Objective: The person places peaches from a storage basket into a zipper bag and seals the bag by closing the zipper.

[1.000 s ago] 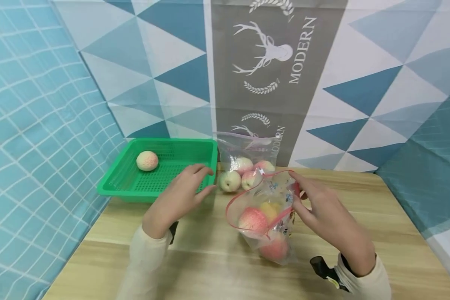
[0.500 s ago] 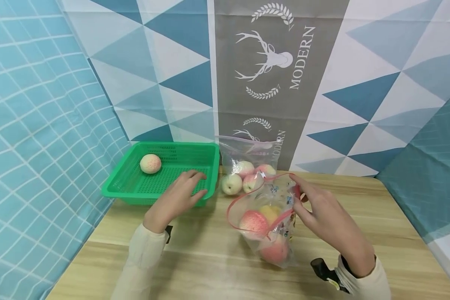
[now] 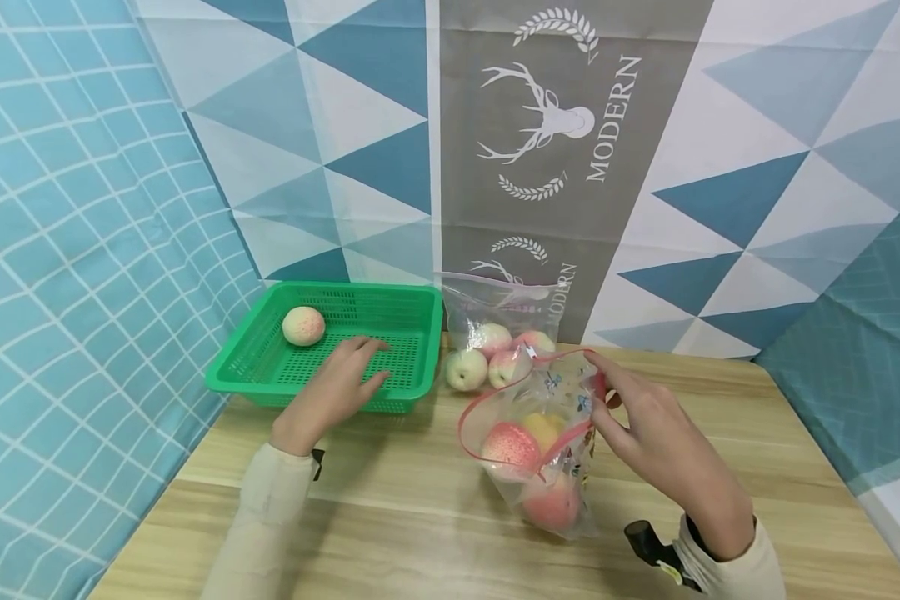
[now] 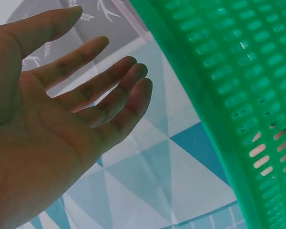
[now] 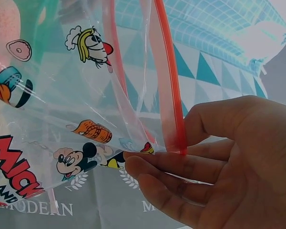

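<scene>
My right hand (image 3: 648,425) pinches the side of a clear zip bag (image 3: 562,392) at its red-edged mouth, which gapes open. Inside that bag lie a pink peach (image 3: 512,450), a yellow fruit (image 3: 543,427) and a redder peach (image 3: 551,502) at the bottom. In the right wrist view, thumb and fingers grip the bag's red zip strip (image 5: 174,95), with cartoon prints beside it. My left hand (image 3: 333,387) hovers over the near side of the green basket (image 3: 318,389), fingers loosely spread and holding nothing. One pale peach (image 3: 303,326) sits at the basket's back left.
Behind the held bag, a second zip bag (image 3: 495,292) with several pale peaches (image 3: 467,369) stands against the patterned backdrop (image 3: 375,125). A blue tiled cloth (image 3: 67,250) borders the left of the wooden table (image 3: 412,533).
My left hand has moved leftward from beside the basket's right edge to over its near side, towards the peach. The right hand keeps its grip on the bag; the view has shifted slightly.
</scene>
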Motion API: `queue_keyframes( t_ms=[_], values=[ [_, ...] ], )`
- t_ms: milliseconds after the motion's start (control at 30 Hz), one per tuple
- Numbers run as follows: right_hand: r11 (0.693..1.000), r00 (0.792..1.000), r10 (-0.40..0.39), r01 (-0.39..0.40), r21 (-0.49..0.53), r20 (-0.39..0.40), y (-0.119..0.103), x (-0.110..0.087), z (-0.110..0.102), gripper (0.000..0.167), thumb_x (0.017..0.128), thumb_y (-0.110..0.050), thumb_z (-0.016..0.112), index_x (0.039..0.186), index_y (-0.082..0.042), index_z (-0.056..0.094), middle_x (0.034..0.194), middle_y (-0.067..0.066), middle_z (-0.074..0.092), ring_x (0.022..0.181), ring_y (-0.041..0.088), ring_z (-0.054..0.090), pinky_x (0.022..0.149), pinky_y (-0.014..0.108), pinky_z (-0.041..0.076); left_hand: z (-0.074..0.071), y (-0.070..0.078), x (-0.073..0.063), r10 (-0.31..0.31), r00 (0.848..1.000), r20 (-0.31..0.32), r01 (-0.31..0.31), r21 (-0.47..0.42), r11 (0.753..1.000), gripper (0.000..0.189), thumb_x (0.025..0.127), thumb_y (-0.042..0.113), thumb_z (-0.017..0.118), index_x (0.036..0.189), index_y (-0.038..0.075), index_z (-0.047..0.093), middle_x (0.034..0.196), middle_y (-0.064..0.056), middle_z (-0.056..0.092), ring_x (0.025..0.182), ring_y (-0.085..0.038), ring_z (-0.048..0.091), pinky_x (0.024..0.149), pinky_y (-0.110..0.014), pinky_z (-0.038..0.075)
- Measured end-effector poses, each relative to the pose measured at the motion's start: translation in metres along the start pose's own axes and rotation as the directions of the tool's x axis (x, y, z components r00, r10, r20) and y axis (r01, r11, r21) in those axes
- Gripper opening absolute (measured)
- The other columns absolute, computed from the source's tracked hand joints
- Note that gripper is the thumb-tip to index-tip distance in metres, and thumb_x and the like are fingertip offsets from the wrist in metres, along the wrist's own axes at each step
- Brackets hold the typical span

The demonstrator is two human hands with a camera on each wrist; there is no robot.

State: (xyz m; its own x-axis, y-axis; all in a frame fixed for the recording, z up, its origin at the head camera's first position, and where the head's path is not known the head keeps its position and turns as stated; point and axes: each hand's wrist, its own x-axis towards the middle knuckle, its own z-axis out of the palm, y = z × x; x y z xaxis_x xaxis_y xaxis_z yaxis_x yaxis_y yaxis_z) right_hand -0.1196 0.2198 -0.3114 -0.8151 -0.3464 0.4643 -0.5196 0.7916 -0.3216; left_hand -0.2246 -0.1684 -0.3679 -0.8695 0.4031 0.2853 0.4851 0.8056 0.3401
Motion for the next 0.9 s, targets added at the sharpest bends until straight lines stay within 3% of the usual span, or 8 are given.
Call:
queue_keyframes(
  t_ms=[400, 600, 900],
  values=[
    [1.0, 1.0, 0.016, -0.016, -0.02, 0.007, -0.003, -0.001, -0.002, 0.058, 0.087, -0.001, 0.067, 0.142, 0.0, 0.05, 0.088, -0.002, 0.063, 0.081, 0.014, 0.063, 0.062, 0.027, 0.053, 0.005, -0.022, 0.0, -0.015, 0.999, -0.04, 0.014, -0.011, 1.0, 0.043, 0.095, 0.015, 0.069, 0.133, 0.0, 0.057, 0.132, -0.022, 0.055, 0.125, -0.04, 0.051, 0.1, -0.054, 0.046],
    [1.0, 1.0, 0.006, -0.006, -0.031, -0.001, -0.001, 0.0, 0.0, 0.058, 0.087, -0.001, 0.066, 0.142, -0.001, 0.05, 0.088, -0.004, 0.062, 0.081, 0.013, 0.062, 0.062, 0.027, 0.053, 0.003, -0.043, 0.001, -0.062, 0.996, -0.069, 0.06, -0.034, 0.998, 0.041, 0.095, 0.011, 0.068, 0.132, -0.002, 0.056, 0.133, -0.027, 0.053, 0.126, -0.045, 0.048, 0.1, -0.06, 0.043],
    [1.0, 1.0, 0.019, -0.019, -0.014, 0.004, -0.003, -0.001, 0.0, 0.057, 0.088, -0.001, 0.067, 0.142, -0.001, 0.051, 0.089, -0.002, 0.063, 0.084, 0.016, 0.064, 0.061, 0.027, 0.052, -0.014, -0.081, -0.007, -0.136, 0.985, -0.101, 0.13, -0.064, 0.989, 0.041, 0.097, 0.011, 0.064, 0.133, -0.004, 0.054, 0.136, -0.03, 0.05, 0.127, -0.048, 0.045, 0.099, -0.064, 0.04]
  ],
)
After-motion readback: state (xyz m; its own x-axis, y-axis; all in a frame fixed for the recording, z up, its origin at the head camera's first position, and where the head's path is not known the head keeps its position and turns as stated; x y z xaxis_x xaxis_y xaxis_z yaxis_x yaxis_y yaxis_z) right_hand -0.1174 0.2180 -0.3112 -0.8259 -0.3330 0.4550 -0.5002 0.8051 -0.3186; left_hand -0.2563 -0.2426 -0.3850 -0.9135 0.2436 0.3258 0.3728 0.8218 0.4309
